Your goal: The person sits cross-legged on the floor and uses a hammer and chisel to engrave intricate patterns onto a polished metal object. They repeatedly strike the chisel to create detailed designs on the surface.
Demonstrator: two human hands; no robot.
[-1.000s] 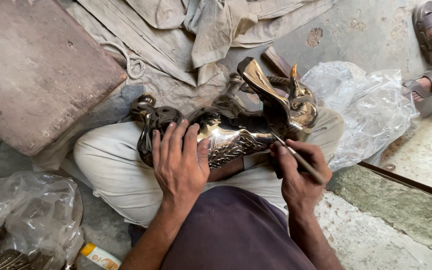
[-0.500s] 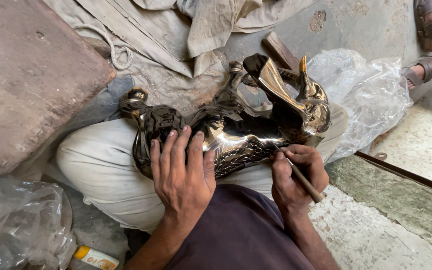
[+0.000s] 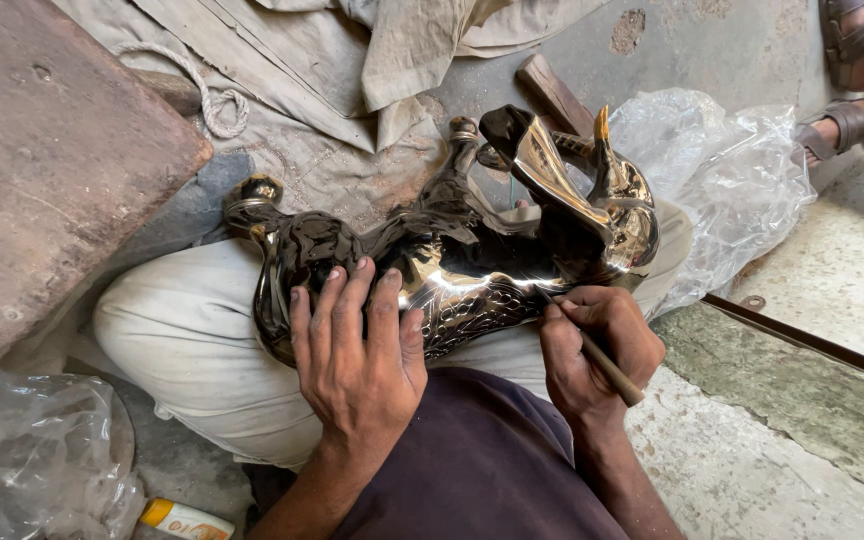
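A shiny dark brass animal figurine lies on its side across my lap, legs pointing away, head to the right. My left hand rests flat on its engraved flank, fingers spread, pressing it against my pale trousers. My right hand grips a thin wooden-handled tool like a pen, its tip touching the figurine's body near the neck.
A large reddish stone slab lies at the left. Crumpled clear plastic sits at the right, more plastic at the lower left beside a small yellow-capped tube. Cloth and rope lie ahead. Another person's sandalled feet are top right.
The view has shifted closer to the figurine. My right hand has moved the tool tip slightly along the body; my left hand stays pressed on the flank.
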